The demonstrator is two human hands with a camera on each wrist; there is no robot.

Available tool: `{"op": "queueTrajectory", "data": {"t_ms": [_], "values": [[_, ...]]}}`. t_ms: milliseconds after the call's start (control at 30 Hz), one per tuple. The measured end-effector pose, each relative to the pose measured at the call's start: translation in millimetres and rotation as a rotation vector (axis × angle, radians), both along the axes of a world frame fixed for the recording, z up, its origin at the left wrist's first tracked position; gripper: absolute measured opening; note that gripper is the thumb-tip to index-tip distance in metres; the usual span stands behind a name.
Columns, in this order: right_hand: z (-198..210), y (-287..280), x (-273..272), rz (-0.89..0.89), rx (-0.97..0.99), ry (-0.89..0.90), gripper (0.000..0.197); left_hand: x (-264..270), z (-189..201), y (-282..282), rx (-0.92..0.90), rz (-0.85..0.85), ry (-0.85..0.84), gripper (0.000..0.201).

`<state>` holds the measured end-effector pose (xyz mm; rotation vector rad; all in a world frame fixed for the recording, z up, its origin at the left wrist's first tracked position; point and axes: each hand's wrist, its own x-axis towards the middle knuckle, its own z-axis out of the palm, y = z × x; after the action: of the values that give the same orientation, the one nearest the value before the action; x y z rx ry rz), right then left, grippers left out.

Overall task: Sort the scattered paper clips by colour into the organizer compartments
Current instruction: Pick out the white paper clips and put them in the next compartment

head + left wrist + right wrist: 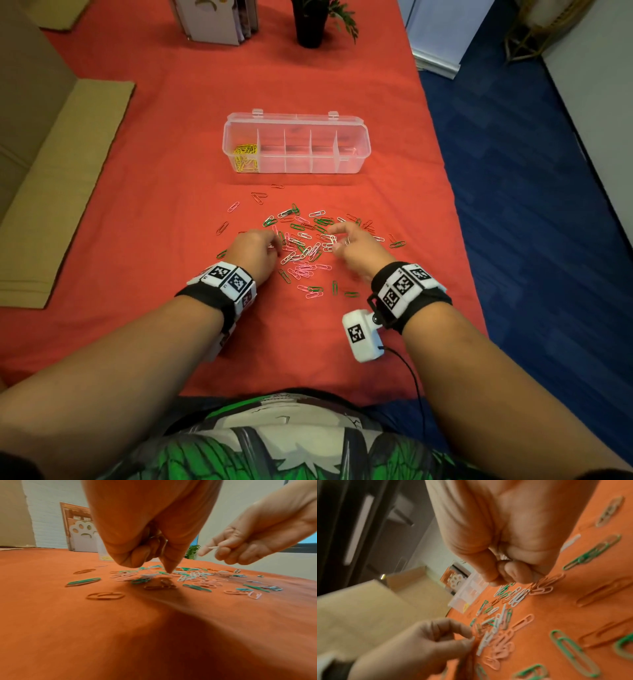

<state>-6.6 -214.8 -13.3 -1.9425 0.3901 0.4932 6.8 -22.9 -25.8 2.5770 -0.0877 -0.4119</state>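
Note:
A clear organizer (352, 137) with several compartments stands on the red cloth; only its leftmost compartment holds clips, the yellow clips (245, 157). In front of it lies a scattered pile of green, pink, white and red paper clips (305, 253). My left hand (272, 241) is at the pile's left edge with curled fingers, its thumb and forefinger pinching a white clip (473, 639). My right hand (337, 240) hovers over the pile's right side, fist curled round white clips (502, 558), one of them sticking out (213, 547).
Flattened cardboard (61, 192) lies along the left of the table. A black plant pot (310, 24) and a file holder (215, 20) stand at the back. The table's right edge drops to blue carpet (531, 205). Stray clips (397, 244) lie around the pile.

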Motion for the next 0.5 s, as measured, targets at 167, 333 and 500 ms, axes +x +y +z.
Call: {"op": "queueTrajectory", "data": {"t_ms": [167, 333, 500], "values": [[6.8, 2.2, 6.4, -0.322, 0.466, 0.146, 0.021, -3.8, -1.7, -14.7, 0.09, -0.159, 0.007, 0.023], [6.2, 2.3, 12.1, -0.355, 0.55, 0.178, 0.019, -3.8, -7.0, -16.8, 0.144, -0.239, 0.004, 0.017], [-6.2, 8.4, 20.6, -0.246, 0.337, 0.129, 0.029, -0.2, -1.8, -14.0, -0.056, -0.075, 0.063, 0.019]]}}
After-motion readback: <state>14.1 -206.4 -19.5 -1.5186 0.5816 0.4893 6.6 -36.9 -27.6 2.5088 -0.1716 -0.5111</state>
